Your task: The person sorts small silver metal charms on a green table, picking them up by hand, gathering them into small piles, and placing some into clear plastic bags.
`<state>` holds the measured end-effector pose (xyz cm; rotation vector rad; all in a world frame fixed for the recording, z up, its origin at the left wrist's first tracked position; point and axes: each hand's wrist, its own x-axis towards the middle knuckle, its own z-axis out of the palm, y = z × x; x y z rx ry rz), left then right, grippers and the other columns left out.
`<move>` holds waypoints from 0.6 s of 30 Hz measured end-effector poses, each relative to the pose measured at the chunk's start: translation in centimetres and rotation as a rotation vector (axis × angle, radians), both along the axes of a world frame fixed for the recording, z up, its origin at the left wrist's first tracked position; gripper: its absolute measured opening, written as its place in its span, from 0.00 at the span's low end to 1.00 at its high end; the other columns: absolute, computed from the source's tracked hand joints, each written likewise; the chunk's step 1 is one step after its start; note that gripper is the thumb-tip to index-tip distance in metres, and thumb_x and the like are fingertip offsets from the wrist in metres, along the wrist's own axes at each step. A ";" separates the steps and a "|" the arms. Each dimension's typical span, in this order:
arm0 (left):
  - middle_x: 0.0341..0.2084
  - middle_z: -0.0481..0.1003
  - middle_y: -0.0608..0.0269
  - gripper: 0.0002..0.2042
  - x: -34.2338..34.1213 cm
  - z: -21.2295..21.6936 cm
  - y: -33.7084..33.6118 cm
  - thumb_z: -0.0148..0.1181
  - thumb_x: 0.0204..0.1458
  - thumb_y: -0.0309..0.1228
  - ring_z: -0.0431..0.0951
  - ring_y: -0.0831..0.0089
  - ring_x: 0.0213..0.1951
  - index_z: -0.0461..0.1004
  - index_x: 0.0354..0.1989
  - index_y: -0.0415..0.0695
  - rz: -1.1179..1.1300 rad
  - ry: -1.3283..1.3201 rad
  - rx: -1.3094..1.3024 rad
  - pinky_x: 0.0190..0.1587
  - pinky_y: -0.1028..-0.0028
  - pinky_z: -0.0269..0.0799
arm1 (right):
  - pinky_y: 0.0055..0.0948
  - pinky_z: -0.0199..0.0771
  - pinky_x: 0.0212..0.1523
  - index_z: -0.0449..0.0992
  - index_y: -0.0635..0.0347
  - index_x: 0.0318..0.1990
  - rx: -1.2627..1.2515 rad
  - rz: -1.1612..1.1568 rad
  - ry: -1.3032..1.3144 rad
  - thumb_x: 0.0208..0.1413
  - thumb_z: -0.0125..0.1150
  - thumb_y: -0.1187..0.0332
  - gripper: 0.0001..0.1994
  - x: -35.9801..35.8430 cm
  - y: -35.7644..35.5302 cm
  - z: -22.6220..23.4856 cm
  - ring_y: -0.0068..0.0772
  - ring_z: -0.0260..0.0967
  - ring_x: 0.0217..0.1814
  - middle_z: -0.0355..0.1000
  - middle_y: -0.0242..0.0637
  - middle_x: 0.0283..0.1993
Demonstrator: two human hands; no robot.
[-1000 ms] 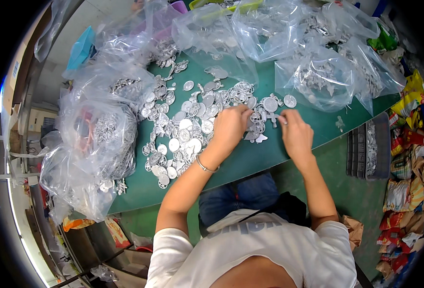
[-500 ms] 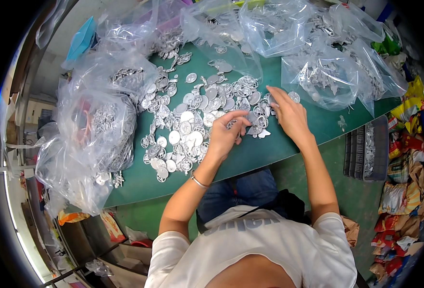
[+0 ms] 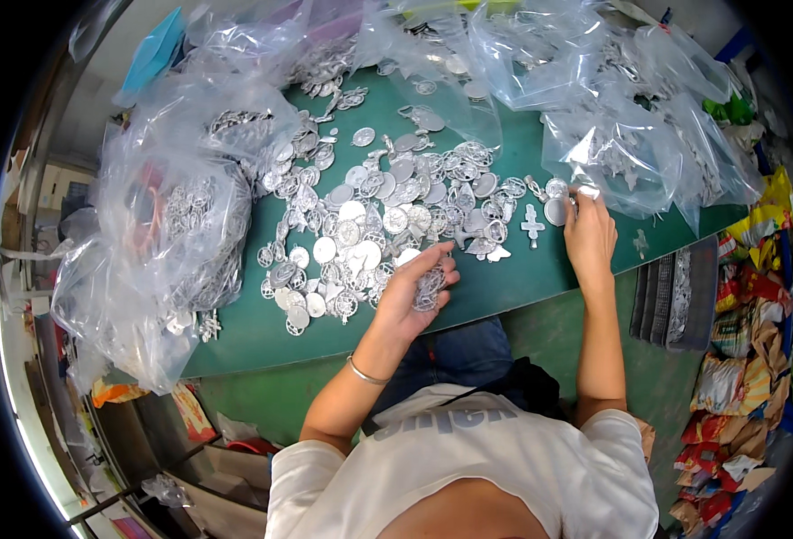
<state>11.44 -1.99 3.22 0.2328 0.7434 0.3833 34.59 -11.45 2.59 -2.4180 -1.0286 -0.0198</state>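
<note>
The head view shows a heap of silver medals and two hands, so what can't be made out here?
- Left hand: how many silver medals it cups; the curled fingers cover them.
- Right hand: what its fingertips touch; they hide it.
- Plastic bags: contents blurred by crumpled film.
- Medal patterns in the heap: too small.
- Dark tray: contents unclear, near the rim.
</note>
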 end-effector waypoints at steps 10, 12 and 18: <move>0.38 0.69 0.60 0.19 -2.2 -0.4 -1.9 0.46 0.52 0.17 0.65 0.78 0.28 0.62 0.54 0.37 0.079 -0.087 0.147 0.18 0.86 0.56 | 0.37 0.72 0.34 0.76 0.52 0.42 0.028 0.574 -0.116 0.50 0.58 0.65 0.11 -3.0 5.9 -0.3 0.44 0.73 0.34 0.69 0.34 0.51; 0.32 0.68 0.64 0.14 -3.0 -0.2 -2.0 0.46 0.55 0.22 0.60 0.83 0.23 0.66 0.51 0.37 0.097 0.051 0.275 0.17 0.87 0.51 | 0.35 0.73 0.34 0.76 0.50 0.42 -0.045 0.580 -0.032 0.49 0.60 0.64 0.12 -3.1 4.6 0.6 0.41 0.73 0.33 0.68 0.32 0.53; 0.20 0.65 0.68 0.11 -6.2 -0.3 -1.9 0.46 0.57 0.26 0.57 0.86 0.19 0.68 0.47 0.38 0.027 0.146 0.461 0.15 0.87 0.47 | 0.33 0.70 0.32 0.79 0.54 0.34 0.031 0.437 0.062 0.45 0.63 0.64 0.09 -2.8 2.7 1.8 0.39 0.72 0.31 0.72 0.32 0.45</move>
